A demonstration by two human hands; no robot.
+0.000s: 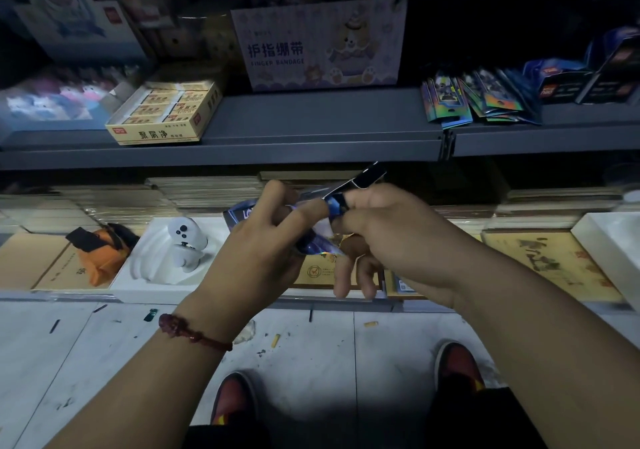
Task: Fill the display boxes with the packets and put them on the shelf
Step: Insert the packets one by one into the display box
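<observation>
display box [367,175], dark blue printed cardboard, partly folded: held in the air between both hands, in front of the lower shelf edge, one dark flap with a white border sticking up to the right.
left hand [273,237]: fingers curled round the box's left part, forefinger stretched along its top edge; red knotted cord bracelet [194,334] on the wrist.
right hand [377,230]: thumb and forefinger pinching the box near the base of the flap, the other fingers hanging loosely curled below.
packets [481,98], glossy, iridescent, dark-printed: a fanned heap lying on the grey metal shelf [311,126], upper right, well apart from the hands.
yellow open carton of boxed erasers [162,112]: on the same shelf, left.
pale lilac carton marked "finger bandage" [322,46]: upright on the shelf, centre.
white rounded toy figure [185,240]: in a white tray on the lower level, left of the hands.
orange and black fabric pouch [100,254]: beside that tray.
red shoes [232,396]: on the littered pale tiled floor [69,362].
</observation>
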